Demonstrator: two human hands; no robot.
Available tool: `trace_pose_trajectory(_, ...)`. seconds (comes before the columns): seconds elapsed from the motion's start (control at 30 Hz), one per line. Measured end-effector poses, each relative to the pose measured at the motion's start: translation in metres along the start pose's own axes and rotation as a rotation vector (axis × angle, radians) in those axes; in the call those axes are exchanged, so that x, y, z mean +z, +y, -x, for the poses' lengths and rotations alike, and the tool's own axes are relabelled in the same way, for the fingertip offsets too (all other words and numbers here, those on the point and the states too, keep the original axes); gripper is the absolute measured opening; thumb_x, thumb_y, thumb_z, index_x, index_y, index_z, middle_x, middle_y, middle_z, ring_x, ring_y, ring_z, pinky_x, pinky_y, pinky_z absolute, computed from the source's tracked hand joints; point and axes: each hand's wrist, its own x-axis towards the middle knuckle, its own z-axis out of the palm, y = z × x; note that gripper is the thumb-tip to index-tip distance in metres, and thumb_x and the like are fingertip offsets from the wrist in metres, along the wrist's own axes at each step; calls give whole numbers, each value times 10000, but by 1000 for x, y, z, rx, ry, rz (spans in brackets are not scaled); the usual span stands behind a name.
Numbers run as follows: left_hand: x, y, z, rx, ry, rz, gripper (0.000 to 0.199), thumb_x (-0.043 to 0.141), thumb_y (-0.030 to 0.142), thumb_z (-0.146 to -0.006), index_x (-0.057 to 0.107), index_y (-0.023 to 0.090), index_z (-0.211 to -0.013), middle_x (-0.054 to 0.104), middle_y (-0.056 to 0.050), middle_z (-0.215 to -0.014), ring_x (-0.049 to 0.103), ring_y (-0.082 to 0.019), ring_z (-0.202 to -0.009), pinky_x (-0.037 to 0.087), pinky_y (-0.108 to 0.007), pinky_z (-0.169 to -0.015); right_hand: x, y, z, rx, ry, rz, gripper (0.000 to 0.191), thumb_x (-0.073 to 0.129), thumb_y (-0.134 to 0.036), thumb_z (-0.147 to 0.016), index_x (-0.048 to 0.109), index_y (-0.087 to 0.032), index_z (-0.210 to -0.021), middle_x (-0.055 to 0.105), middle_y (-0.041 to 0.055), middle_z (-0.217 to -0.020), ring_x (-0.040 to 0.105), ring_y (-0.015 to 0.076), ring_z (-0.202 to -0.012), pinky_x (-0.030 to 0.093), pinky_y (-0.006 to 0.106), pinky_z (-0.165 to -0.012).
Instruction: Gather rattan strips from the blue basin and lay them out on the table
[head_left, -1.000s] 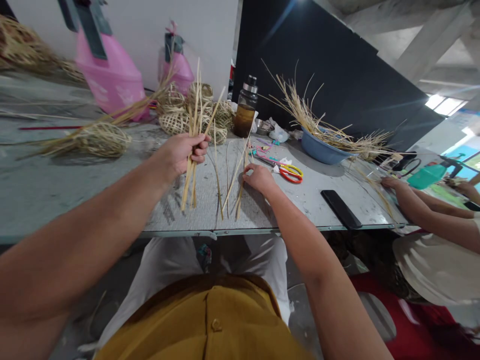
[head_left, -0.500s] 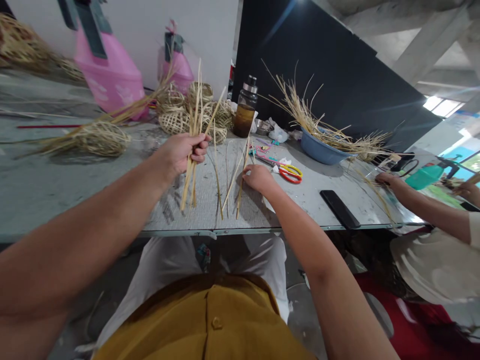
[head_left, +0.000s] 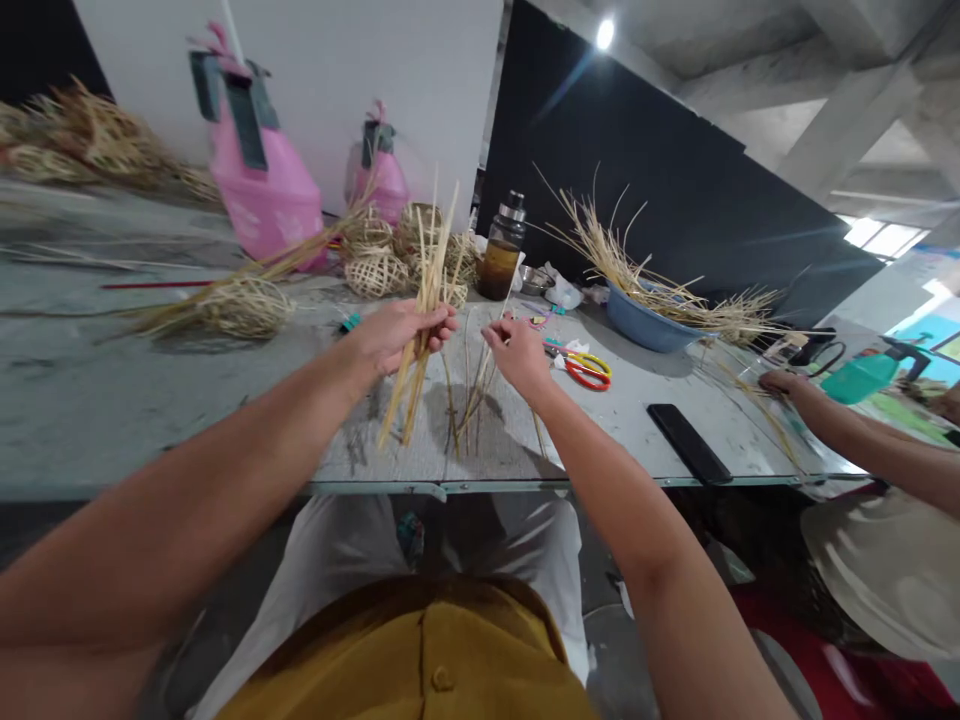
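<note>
My left hand point(head_left: 409, 332) is closed around a bundle of thin pale bamboo-like strips point(head_left: 429, 285), held upright and slightly tilted above the table. To its right, my right hand point(head_left: 517, 352) has thumb and fingers pinched together. A thin strip point(head_left: 480, 385), partly blurred, runs at those fingertips; the fingers seem to grip it. A few loose strips point(head_left: 451, 405) lie on the table between the hands. Beside my right hand are scissors point(head_left: 589, 370) with red and yellow handles.
Woven balls point(head_left: 375, 270) and a dark bottle point(head_left: 502, 250) stand behind the hands. A blue basin point(head_left: 649, 322) holds many strips. A black phone point(head_left: 688, 442) lies near the front edge. Pink sprayers point(head_left: 266, 190) stand left. A co-worker's hand point(head_left: 780, 384) is at right.
My left hand with its bundle has moved right, its fingers a little looser. My right hand has lifted slightly from the table strips and come closer to the left. The camera view has shifted.
</note>
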Motion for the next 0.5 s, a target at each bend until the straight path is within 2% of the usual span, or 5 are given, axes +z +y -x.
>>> trace_pose_trajectory(0.13, 2, 0, 3, 43, -24, -98, 229, 560, -37, -1006, 714, 90, -894, 689, -70, -714, 607, -101, -547, 497, -162, -484, 14, -22, -15, 36, 52, -348, 233, 592, -314, -1050, 721, -174, -916, 703, 2, -833, 626, 142, -771, 476, 256, -753)
trace_pose_trajectory(0.2, 2, 0, 4, 59, -46, -125, 228, 562, -33, -1006, 714, 88, -886, 683, -73, -708, 586, -101, -545, 468, -169, -475, 18, -29, -21, 59, 149, -411, 140, 634, -283, -1016, 714, -176, -973, 706, 7, -887, 630, 141, -807, 494, 259, -787)
trace_pose_trajectory(0.3, 2, -1, 5, 85, -71, -132, 209, 605, -25, -988, 703, 99, -852, 673, -70, -692, 532, -94, -527, 407, -172, -458, 19, -37, -26, -3, 267, -388, 48, 699, -212, -958, 713, -182, -993, 713, 24, -964, 638, 146, -881, 506, 266, -861)
trace_pose_trajectory(0.4, 1, -3, 4, 109, -87, -129, 172, 673, 4, -963, 695, 116, -834, 655, -57, -671, 496, -92, -519, 359, -176, -451, 17, -45, -27, -42, 208, -348, 31, 717, -217, -957, 728, -189, -951, 712, 16, -931, 642, 147, -870, 511, 271, -866)
trace_pose_trajectory(0.5, -1, -5, 1, 130, -107, -141, 147, 762, 36, -913, 698, 125, -815, 636, -46, -653, 491, -96, -525, 340, -182, -455, 15, -55, -26, 27, 166, -371, 73, 724, -221, -958, 724, -189, -892, 707, 3, -876, 641, 140, -813, 515, 259, -803)
